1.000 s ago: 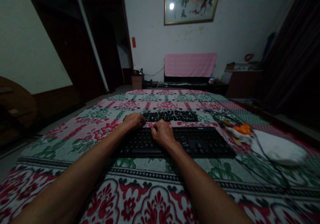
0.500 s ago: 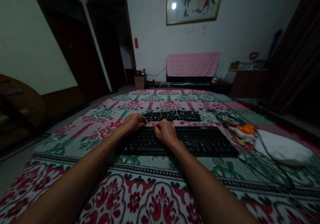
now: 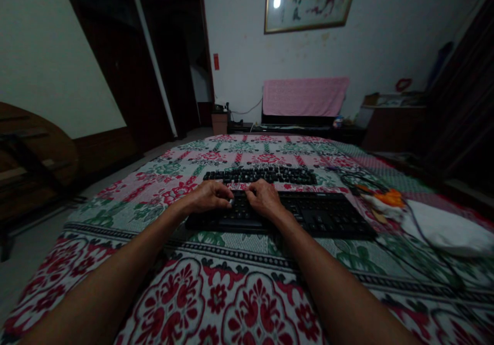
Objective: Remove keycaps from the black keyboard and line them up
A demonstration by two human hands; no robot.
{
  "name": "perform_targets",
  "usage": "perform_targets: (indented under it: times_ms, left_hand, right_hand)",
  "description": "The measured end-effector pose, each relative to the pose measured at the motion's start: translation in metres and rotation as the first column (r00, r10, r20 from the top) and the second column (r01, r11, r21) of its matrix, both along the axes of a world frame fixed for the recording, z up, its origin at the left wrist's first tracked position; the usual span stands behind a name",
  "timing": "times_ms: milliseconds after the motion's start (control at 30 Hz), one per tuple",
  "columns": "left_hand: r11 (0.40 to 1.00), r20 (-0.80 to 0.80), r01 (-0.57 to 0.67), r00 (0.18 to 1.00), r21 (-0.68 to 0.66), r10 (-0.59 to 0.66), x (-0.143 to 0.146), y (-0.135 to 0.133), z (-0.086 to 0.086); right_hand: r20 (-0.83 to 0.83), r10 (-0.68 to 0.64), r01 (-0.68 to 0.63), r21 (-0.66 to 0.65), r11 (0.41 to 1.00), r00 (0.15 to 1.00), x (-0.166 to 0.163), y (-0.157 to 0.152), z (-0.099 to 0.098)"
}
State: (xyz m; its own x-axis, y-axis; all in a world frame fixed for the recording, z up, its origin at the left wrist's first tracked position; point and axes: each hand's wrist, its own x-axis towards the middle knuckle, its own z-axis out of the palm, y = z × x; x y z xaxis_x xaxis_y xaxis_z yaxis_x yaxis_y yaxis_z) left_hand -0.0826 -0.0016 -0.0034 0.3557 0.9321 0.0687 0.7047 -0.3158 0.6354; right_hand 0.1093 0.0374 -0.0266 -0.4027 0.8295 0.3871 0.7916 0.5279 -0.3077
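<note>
A black keyboard point(image 3: 320, 214) lies on the patterned bedspread in front of me. Just beyond its far edge, many small black keycaps point(image 3: 266, 174) are laid out in rows. Over the left part of the keyboard is my left hand point(image 3: 208, 196), thumb and forefinger pinched on what looks like a small keycap point(image 3: 231, 201). My right hand point(image 3: 264, 197) rests on the keyboard's middle near the far edge. Its fingers are curled together, and their tips are partly hidden, so anything between them does not show.
The bedspread point(image 3: 170, 304) covers the wide surface. To the right lie dark cables point(image 3: 357, 179), an orange item point(image 3: 389, 198) and a white bundle point(image 3: 443, 227). A round wooden board point(image 3: 38, 155) stands at left. A pink cloth point(image 3: 304, 97) hangs by the far wall.
My left hand has drawn back from the rows of keycaps to over the keyboard's left part. My right hand stays at the keyboard's middle. The view has shifted slightly left.
</note>
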Motion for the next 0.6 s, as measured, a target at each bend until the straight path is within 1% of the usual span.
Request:
perform_targets:
  times_ms: [100,233,300,467,600]
  left_hand:
    - [0.997,0.026,0.041,0.999,-0.069,-0.039,0.0016,-0.0031,0.0039]
    - [0.982,0.016,0.098,0.995,-0.162,-0.097,0.0059,-0.0077,0.0087]
    - [0.978,0.005,0.107,0.994,-0.180,-0.108,0.0076,-0.0086,0.0083]
    - [0.975,-0.022,0.071,0.997,-0.209,-0.078,0.0085,-0.0081,0.0049]
    - [0.971,-0.045,0.083,0.994,-0.226,-0.095,0.0062,-0.0078,0.0058]
  right_hand:
    - [0.002,0.009,-0.009,-0.013,1.000,1.000,0.0003,0.0026,-0.0013]
    - [0.015,-0.007,0.007,-0.031,1.000,1.000,-0.0007,0.0030,-0.0026]
    - [0.018,-0.016,0.016,-0.033,0.999,1.000,-0.0012,0.0024,-0.0027]
    - [0.009,-0.008,0.008,-0.020,1.000,1.000,-0.0008,0.0005,-0.0015]
    - [0.016,-0.016,0.017,-0.028,0.999,1.000,-0.0002,-0.0006,-0.0004]
